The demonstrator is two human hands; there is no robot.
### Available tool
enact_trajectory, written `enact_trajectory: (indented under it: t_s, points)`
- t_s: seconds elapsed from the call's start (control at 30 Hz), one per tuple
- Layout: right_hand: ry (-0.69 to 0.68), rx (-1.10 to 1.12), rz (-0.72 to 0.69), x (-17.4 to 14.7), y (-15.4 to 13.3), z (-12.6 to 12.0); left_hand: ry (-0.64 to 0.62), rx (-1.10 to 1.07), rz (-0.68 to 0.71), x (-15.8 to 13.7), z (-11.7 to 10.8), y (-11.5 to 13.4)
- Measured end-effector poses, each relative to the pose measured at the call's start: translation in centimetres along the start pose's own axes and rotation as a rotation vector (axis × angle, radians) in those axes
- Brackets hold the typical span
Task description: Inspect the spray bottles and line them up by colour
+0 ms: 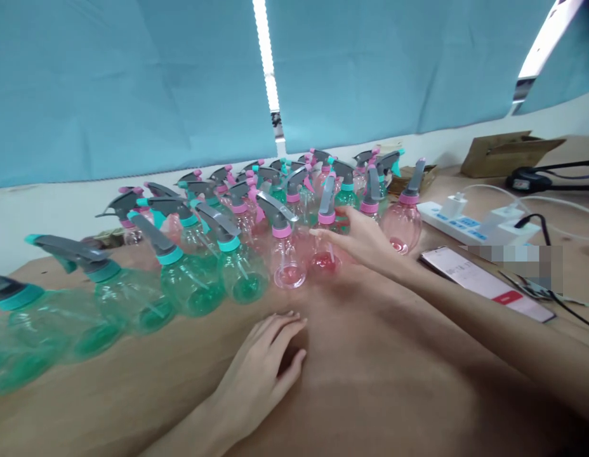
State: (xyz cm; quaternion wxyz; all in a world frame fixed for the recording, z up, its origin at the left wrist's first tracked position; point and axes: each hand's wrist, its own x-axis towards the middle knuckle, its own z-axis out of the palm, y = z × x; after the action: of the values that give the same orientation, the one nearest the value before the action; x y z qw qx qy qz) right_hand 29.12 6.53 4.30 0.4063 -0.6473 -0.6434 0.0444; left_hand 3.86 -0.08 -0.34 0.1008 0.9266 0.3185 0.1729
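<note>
My right hand (363,238) reaches to a pink spray bottle (324,257) with a pink collar and grey trigger head. Its thumb lies across the bottle's front just below the collar, and the fingers are behind, partly hidden. Palm down on the brown tabletop (370,355), my left hand (261,358) rests with loosely bent fingers apart and holds nothing. A clear spray bottle (289,263) with a pink collar stands just left of the held one. Beside that is a green spray bottle (244,273) with a turquoise collar. Another pink bottle (402,222) stands to the right of my right hand.
Several more green spray bottles (192,279) run along the left, with mixed rows behind. At right lie a phone (485,279), a white power strip (454,222) with chargers and cables, and a cardboard box (506,155). A blue sheet (180,82) hangs behind.
</note>
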Motion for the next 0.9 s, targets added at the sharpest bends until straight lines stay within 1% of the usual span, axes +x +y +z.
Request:
enact_trajectory:
  t_s: [0.13,0.23,0.3,0.43,0.6,0.67,0.77,0.9]
  points:
    - [-0.013,-0.047,0.020,0.7,0.0,0.7,0.011,-0.021,-0.002,0.8,0.4,0.4]
    - [-0.043,-0.055,0.031,0.6,0.0,0.2,0.014,-0.030,-0.003,1.2,0.6,0.5]
    - [-0.091,-0.033,0.028,0.4,0.0,-0.4,0.031,-0.039,-0.009,1.6,0.7,0.7]
    - [-0.236,0.084,-0.010,-0.5,0.2,-2.2,0.063,-0.104,-0.045,2.3,0.8,1.2]
    - [-0.414,0.244,-0.087,-2.5,0.3,-4.4,0.077,-0.224,-0.173,3.0,1.1,1.7]
    - [-0.495,0.336,-0.126,-3.4,0.1,-5.2,0.093,-0.266,-0.194,3.2,1.3,1.8]
    - [-0.646,0.460,-0.173,-4.7,-0.8,-6.3,0.104,-0.346,-0.156,3.3,1.7,2.2]
    - [-0.775,0.504,-0.251,-5.9,-2.6,-7.2,0.038,-0.429,-0.101,3.3,1.7,3.0]
